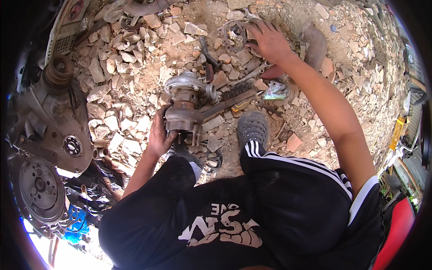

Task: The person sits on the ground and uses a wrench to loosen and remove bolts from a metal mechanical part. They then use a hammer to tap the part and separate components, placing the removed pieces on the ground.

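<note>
My left hand (159,135) is wrapped around the lower left side of a turbocharger (184,112), holding it upright between my knees. Its silvery housing faces up, above a rusty brown one with studs below. My right hand (271,44) reaches far forward over the rubble, fingers and thumb apart. Beside its fingertips lies a thin metal ring (234,37); I cannot tell whether they touch. Just nearer than that hand are a long metal wrench (253,73) and a red object (272,72). A small shiny container (276,91) sits nearer to my foot.
Broken stone and tile (130,58) cover the ground. Large engine parts (49,121) stand at the left. A rusty curved pipe (315,47) lies beyond my right forearm. A flat metal bar (231,102) and a yellow-handled tool (241,105) lie right of the turbocharger, near my shoe (253,128).
</note>
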### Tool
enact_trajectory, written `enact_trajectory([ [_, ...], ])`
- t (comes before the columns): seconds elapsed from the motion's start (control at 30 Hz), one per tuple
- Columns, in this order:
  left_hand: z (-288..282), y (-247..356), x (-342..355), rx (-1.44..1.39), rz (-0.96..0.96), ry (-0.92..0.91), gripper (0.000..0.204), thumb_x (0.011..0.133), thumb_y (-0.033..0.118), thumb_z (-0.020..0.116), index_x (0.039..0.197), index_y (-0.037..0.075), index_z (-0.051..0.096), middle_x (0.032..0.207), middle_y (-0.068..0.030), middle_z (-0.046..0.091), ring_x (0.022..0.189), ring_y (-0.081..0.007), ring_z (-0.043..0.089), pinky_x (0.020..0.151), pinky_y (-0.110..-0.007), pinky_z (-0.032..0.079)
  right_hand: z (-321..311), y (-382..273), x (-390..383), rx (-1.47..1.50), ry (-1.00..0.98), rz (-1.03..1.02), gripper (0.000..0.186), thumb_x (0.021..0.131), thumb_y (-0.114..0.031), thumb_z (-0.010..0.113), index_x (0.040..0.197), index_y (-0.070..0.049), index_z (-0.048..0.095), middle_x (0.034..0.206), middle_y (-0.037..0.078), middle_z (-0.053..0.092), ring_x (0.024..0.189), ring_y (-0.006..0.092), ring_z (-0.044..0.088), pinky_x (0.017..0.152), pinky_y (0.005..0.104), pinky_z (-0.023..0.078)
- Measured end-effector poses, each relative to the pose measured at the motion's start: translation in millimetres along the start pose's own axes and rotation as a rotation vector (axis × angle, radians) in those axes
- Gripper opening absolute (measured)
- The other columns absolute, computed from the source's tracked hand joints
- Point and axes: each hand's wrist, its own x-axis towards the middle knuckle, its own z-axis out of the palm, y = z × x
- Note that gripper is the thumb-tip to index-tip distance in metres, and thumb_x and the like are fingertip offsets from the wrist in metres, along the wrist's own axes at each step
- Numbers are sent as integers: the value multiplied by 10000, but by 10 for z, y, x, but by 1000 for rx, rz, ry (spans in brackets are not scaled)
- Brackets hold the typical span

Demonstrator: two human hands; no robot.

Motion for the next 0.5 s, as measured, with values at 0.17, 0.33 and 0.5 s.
enact_trajectory([
  [0.17,-40,119,44,-8,-95,-32,834,869,160,681,1573,-36,278,1471,-317,499,1335,-515,523,1141,-536,421,-172,224,7,-36,7,103,636,915,-449,761,1427,-123,570,1438,163,537,1365,401,523,1163,546,419],
  [0.33,-13,81,42,5,-43,-10,835,868,153,688,1572,-34,280,1468,-317,502,1329,-514,525,1135,-536,426,-157,537,-95,-59,95,249,546,927,-369,746,1383,-106,598,1395,168,566,1299,397,564,1103,535,461],
  [0.5,7,40,20,21,-27,5,848,852,128,702,1573,-28,284,1473,-318,499,1326,-521,522,1134,-539,424,-109,522,-171,-85,246,147,493,945,-311,731,1371,-100,602,1368,160,599,1231,400,601,1051,513,491],
])
